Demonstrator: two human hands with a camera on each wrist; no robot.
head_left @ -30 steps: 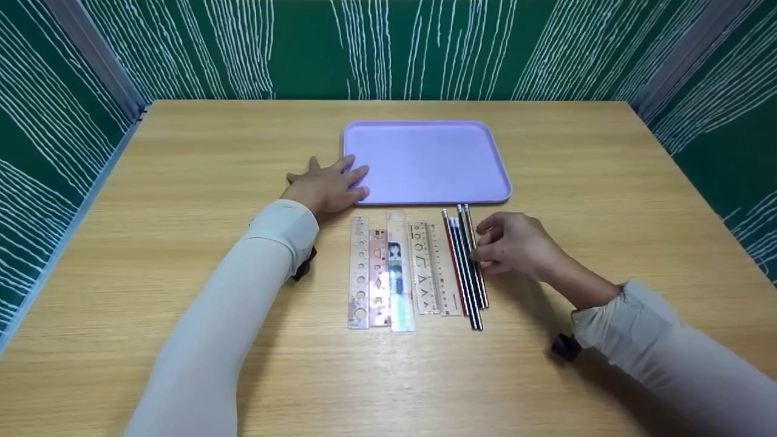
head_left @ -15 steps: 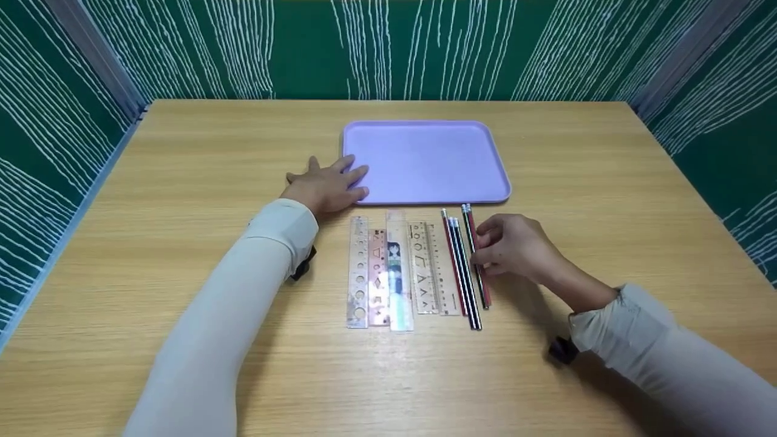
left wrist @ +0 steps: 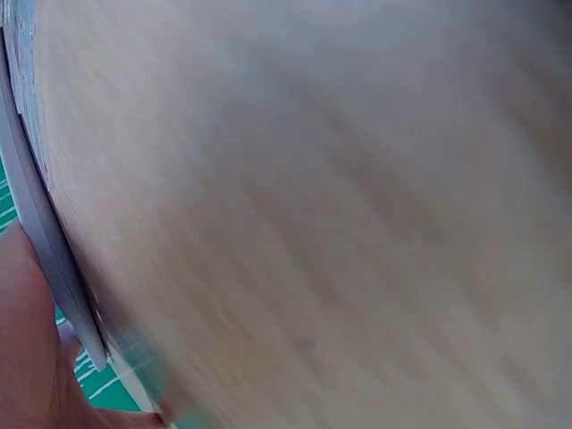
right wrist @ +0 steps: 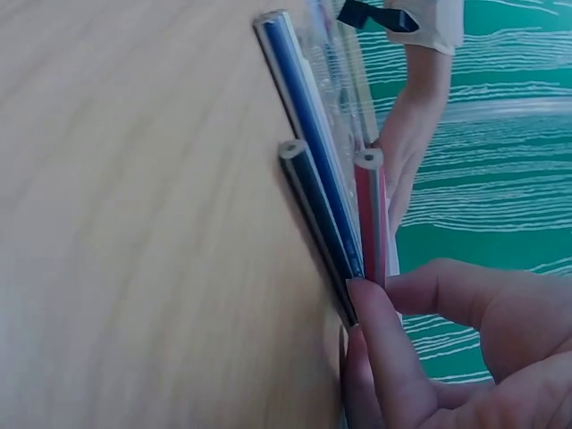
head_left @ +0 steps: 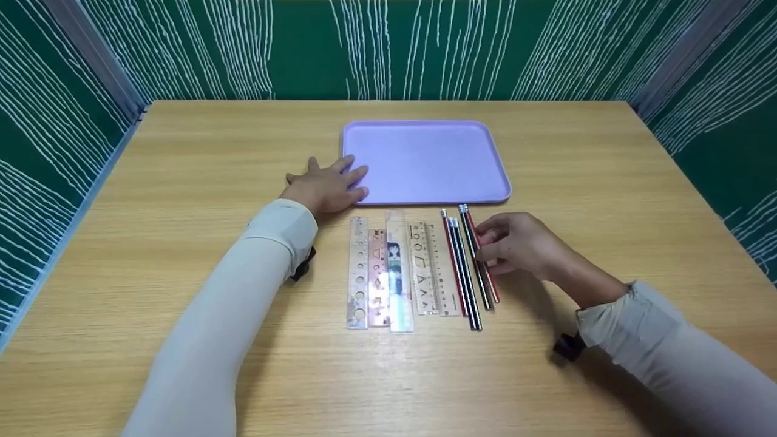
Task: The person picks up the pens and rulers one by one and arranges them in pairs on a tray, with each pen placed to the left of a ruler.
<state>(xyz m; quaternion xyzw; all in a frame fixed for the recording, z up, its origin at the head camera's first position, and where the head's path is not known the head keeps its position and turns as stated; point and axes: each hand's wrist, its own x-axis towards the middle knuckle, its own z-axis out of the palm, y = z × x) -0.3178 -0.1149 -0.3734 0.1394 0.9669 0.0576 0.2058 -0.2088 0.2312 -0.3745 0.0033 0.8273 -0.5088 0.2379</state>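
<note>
"What's in your right hand (head_left: pixel 521 246)?"
"A red pencil (right wrist: pixel 373 219), pinched between my thumb and fingers; other pencils (head_left: pixel 464 273) lie just left of them."
"And your left hand (head_left: pixel 328 187)?"
"I spread its fingers over the tray's (head_left: pixel 428 161) left edge."

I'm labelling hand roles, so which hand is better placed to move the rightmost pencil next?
Likely the right hand: its fingers pinch the rightmost pencil. The left hand rests spread at the left edge of the purple tray, farther from that pencil.
</note>
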